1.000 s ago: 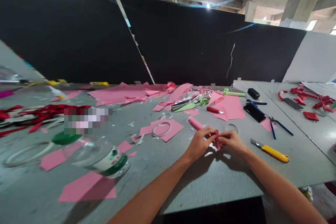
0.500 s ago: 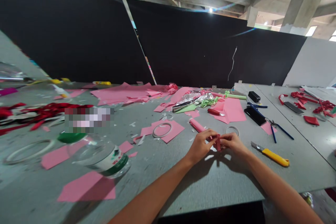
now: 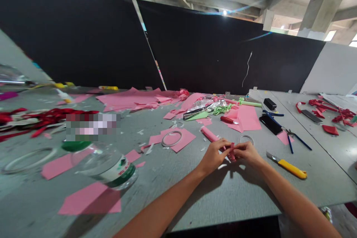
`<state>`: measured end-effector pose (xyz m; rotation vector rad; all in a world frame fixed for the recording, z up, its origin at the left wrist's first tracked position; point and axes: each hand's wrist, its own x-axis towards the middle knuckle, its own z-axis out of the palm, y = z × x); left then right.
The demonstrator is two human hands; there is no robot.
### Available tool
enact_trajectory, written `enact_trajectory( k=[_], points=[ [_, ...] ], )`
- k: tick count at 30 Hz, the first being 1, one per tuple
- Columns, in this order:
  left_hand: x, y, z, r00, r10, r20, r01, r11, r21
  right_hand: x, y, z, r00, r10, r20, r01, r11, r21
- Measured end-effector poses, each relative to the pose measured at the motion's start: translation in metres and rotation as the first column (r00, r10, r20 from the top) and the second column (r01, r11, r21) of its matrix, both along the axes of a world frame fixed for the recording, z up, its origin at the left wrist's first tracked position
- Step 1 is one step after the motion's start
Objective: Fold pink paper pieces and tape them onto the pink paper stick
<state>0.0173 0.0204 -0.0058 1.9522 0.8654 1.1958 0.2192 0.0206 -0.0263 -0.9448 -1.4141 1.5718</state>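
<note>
My left hand (image 3: 216, 155) and my right hand (image 3: 247, 152) meet over the grey table, fingertips pinched on one small dark-pink folded paper piece (image 3: 231, 153). Its exact shape is partly covered by the fingers. Just beyond my left hand lies a pink paper roll (image 3: 208, 134), its near end hidden behind the fingers. A thin ring (image 3: 245, 137) rests past my right hand. To the right of that hand, a yellow utility knife (image 3: 291, 168) lies with its blade out.
Blue-handled pliers (image 3: 295, 138), a black phone (image 3: 270, 123) and a red-handled tool (image 3: 228, 119) lie farther back. On the left stands a clear plastic bottle (image 3: 108, 165) near pink paper sheets (image 3: 90, 199). A tape ring (image 3: 172, 138) sits on pink paper. A black partition (image 3: 200, 48) closes the back.
Both hands stay nearly in place, still pinching the pink paper piece, which looks slightly turned between the fingers. The camera view has shifted a little.
</note>
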Motion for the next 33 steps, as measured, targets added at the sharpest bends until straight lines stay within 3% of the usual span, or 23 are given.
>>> enact_trajectory(
  k=[5, 9, 13, 17, 22, 27, 29, 33],
  points=[
    [-0.003, 0.005, -0.004, 0.996, 0.084, 0.022, -0.084, 0.996, -0.023, 0.000, -0.001, -0.002, 0.998, -0.014, -0.066, 0.007, 0.994, -0.112],
    [-0.005, 0.010, -0.007, 0.992, 0.100, 0.077, -0.092, 0.991, -0.098, 0.001, -0.004, 0.000, 0.998, 0.034, -0.052, -0.040, 0.992, -0.118],
    [-0.006, 0.014, -0.007, 0.986, 0.085, 0.144, -0.053, 0.976, -0.212, 0.002, -0.001, 0.000, 0.996, -0.056, 0.066, 0.053, 0.997, 0.057],
    [-0.003, 0.013, -0.005, 0.963, 0.031, 0.267, 0.074, 0.924, -0.375, 0.002, 0.002, 0.003, 0.967, -0.219, 0.130, 0.177, 0.944, 0.278],
    [0.001, 0.007, -0.001, 0.904, 0.010, 0.426, 0.222, 0.842, -0.491, -0.001, -0.003, 0.006, 0.977, -0.200, 0.073, 0.163, 0.924, 0.345],
    [0.004, 0.005, 0.000, 0.878, 0.002, 0.478, 0.292, 0.789, -0.540, 0.004, -0.001, 0.005, 0.974, -0.188, 0.125, 0.090, 0.830, 0.550],
    [0.003, 0.005, 0.000, 0.902, 0.005, 0.432, 0.250, 0.811, -0.530, 0.006, 0.000, 0.005, 0.977, -0.153, 0.147, 0.047, 0.833, 0.552],
    [0.001, 0.007, 0.002, 0.951, 0.033, 0.306, 0.112, 0.890, -0.443, 0.007, -0.001, 0.005, 0.992, -0.034, 0.122, -0.020, 0.909, 0.417]
  ],
)
